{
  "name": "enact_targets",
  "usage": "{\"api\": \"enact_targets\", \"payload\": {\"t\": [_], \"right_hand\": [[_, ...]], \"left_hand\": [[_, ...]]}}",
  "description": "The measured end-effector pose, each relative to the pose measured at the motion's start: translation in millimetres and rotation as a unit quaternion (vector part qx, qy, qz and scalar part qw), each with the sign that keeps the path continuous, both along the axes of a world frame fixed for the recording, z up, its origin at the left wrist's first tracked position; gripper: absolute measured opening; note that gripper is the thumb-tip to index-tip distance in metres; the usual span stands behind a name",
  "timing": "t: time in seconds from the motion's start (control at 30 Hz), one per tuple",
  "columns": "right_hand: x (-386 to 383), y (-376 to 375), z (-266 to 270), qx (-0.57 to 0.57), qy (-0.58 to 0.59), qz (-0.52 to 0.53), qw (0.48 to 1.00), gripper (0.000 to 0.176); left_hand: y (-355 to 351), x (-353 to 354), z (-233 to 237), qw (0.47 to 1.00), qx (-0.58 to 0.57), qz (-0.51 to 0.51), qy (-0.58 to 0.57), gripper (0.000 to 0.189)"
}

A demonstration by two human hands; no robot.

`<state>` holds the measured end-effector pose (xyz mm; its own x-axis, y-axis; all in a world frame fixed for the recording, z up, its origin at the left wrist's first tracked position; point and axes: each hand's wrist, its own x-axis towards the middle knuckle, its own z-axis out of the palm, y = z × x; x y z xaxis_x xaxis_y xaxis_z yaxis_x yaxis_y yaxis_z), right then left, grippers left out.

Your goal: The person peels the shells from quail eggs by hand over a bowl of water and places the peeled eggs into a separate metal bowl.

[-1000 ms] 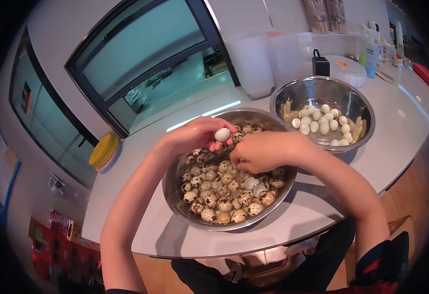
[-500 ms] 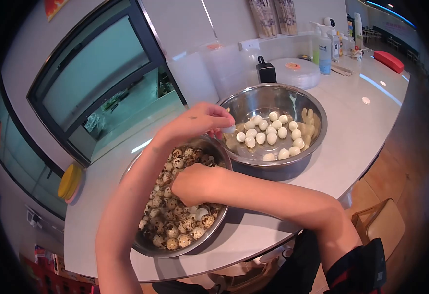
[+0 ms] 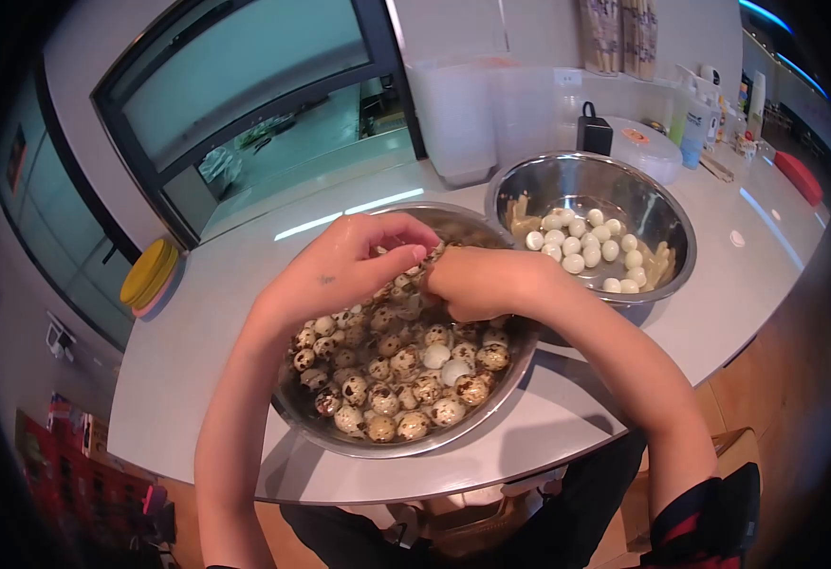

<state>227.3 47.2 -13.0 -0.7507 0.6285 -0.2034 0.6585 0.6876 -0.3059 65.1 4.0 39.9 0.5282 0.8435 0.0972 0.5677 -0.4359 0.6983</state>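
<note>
My left hand (image 3: 363, 256) is over the far side of a steel bowl (image 3: 406, 448) of speckled quail eggs (image 3: 401, 360) in water. Its thumb and index finger pinch a speckled quail egg (image 3: 436, 253), largely covered by my hands. My right hand (image 3: 472, 282) meets it from the right, fingers curled down and mostly hidden; what they grip cannot be made out. Two pale, shell-free eggs (image 3: 444, 363) lie among the speckled ones. Behind and to the right, a second steel bowl (image 3: 686, 242) holds several peeled white eggs (image 3: 581, 242) and some water.
Both bowls stand on a white counter (image 3: 207, 379) with a curved front edge. Yellow and pink round items (image 3: 150, 273) sit at the left edge. Behind the bowls are clear plastic containers (image 3: 453, 123), a black box (image 3: 594, 133), stacked lids (image 3: 645, 152) and bottles (image 3: 695, 133).
My left hand has come back from the peeled-egg bowl to the speckled-egg bowl, and the white egg has left its fingers. My right hand has risen from among the eggs to meet it.
</note>
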Motion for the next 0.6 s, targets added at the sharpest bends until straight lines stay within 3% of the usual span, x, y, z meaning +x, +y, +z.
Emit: {"api": "enact_targets", "payload": {"t": [0.03, 0.07, 0.13, 0.2, 0.33, 0.4, 0.6], "right_hand": [[-0.6, -1.7, 2.2, 0.000, -0.006, 0.009, 1.000, 0.023], [0.5, -5.4, 8.0, -0.011, -0.024, 0.002, 1.000, 0.022], [1.9, -10.6, 15.6, -0.019, -0.048, -0.004, 0.999, 0.022], [1.7, -17.1, 16.6, 0.064, -0.085, 0.025, 0.994, 0.024], [6.6, -15.7, 16.3, 0.049, -0.071, 0.029, 0.996, 0.026], [8.7, -16.2, 18.4, 0.074, -0.050, 0.086, 0.992, 0.028], [5.4, -22.4, 29.5, 0.026, -0.152, 0.047, 0.987, 0.030]], "left_hand": [[-11.4, -7.8, 0.0, 0.996, 0.047, 0.033, 0.068, 0.027], [-17.9, -18.9, -9.4, 0.996, 0.073, 0.027, 0.045, 0.027], [-22.5, -32.5, -21.6, 0.996, 0.056, 0.009, 0.061, 0.028], [-23.3, -37.7, -27.4, 0.997, 0.033, -0.015, 0.073, 0.029], [-15.6, -37.6, -39.3, 0.995, 0.079, -0.032, 0.049, 0.026], [-16.2, -37.5, -41.6, 0.991, 0.047, -0.043, 0.117, 0.026], [-14.8, -44.3, -47.4, 0.992, 0.042, -0.035, 0.117, 0.025]]}}
